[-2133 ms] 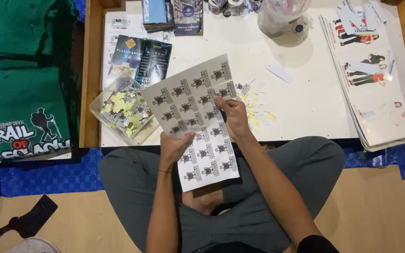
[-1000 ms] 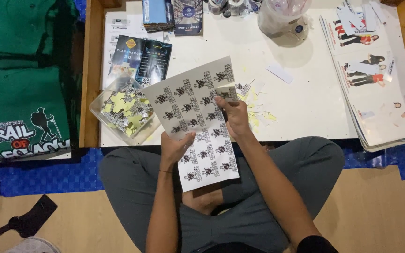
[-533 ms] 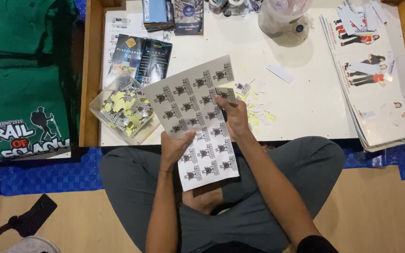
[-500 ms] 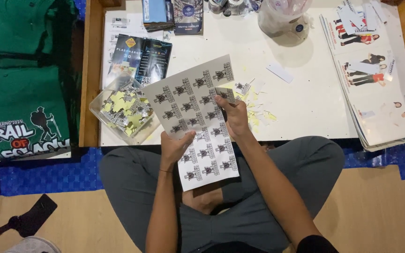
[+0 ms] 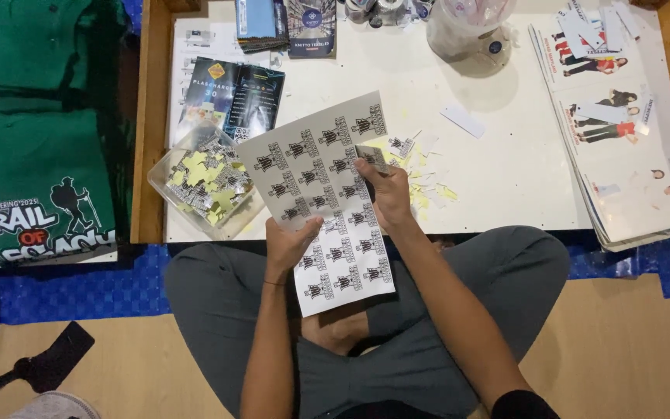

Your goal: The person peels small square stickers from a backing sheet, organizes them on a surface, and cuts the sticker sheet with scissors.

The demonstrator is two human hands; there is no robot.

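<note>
I sit cross-legged at a low white table (image 5: pixel 505 155). My left hand (image 5: pixel 288 244) grips the left edge of a sticker sheet (image 5: pixel 319 194) printed with rows of small dark logos. My right hand (image 5: pixel 385 190) rests on the sheet's right edge, pinching one small sticker (image 5: pixel 370 157) lifted off it. Paper scraps (image 5: pixel 424 182) lie on the table just right of that hand.
A clear plastic tub (image 5: pixel 203 182) of cut stickers and yellow backing sits left of the sheet. Dark brochures (image 5: pixel 234 97), a plastic container (image 5: pixel 471 31) and a stack of printed sheets (image 5: pixel 614 132) lie on the table. Folded green shirts (image 5: pixel 32 155) lie at left.
The sheet has barely shifted. My right hand's fingers have lifted a small sticker at the sheet's right edge; my left hand stays put.
</note>
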